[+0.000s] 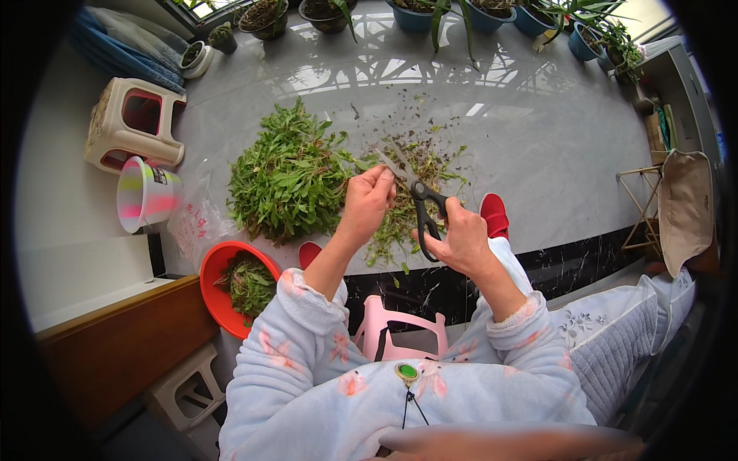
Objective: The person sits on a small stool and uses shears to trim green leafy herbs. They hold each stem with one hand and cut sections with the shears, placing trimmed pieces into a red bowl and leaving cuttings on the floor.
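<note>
My right hand holds black-handled scissors with their blades apart, pointing up and left. Close to the blades, my left hand has its thumb and fingers pinched together; whether something small is between them cannot be told. A large heap of leafy greens lies on the grey tiled floor, left of my left hand. Under and beyond the scissors are scattered trimmings of leaves, roots and dark bits. More greens sit in a red plastic basin at the lower left.
A clear plastic bag, a multicoloured bucket and a beige stool are at left. A pink stool is below me. Potted plants line the far edge. A folding chair stands at right, near a quilted cover.
</note>
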Demonstrator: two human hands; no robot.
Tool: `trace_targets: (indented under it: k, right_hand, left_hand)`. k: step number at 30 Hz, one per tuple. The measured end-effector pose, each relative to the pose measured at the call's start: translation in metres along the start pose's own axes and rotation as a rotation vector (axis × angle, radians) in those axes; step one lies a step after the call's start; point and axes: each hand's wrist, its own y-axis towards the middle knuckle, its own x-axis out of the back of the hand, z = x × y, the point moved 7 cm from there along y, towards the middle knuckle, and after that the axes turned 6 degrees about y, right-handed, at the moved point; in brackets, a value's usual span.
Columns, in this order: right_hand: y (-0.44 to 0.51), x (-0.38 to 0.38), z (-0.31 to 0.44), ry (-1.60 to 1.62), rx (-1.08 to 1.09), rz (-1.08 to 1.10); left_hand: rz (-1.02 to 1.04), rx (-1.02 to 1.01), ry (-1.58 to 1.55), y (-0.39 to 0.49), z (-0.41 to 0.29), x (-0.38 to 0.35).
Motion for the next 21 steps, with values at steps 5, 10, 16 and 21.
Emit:
trace_targets:
  k: [5, 10, 16, 21]
  right_hand:
    - [-0.004, -0.008, -0.008, 0.041, 0.034, -0.024]
    - [0.008, -0.012, -0.044, 0.519, -0.245, -0.001]
    - [0.002, -0.004, -0.023, 0.228, -0.117, 0.034]
    - [-0.001, -0.003, -0.005, 0.073, 0.004, 0.013]
  left_hand:
    - [0.013, 0.017, -0.052, 0.000, 0.002, -0.002]
    - [-0.017, 0.015, -0.054, -0.001, 0.001, -0.002]
    - [-0.079, -0.046, -0.010, 0.002, 0.000, 0.007]
    - [-0.140, -0.103, 0.122, 0.002, 0.001, 0.010]
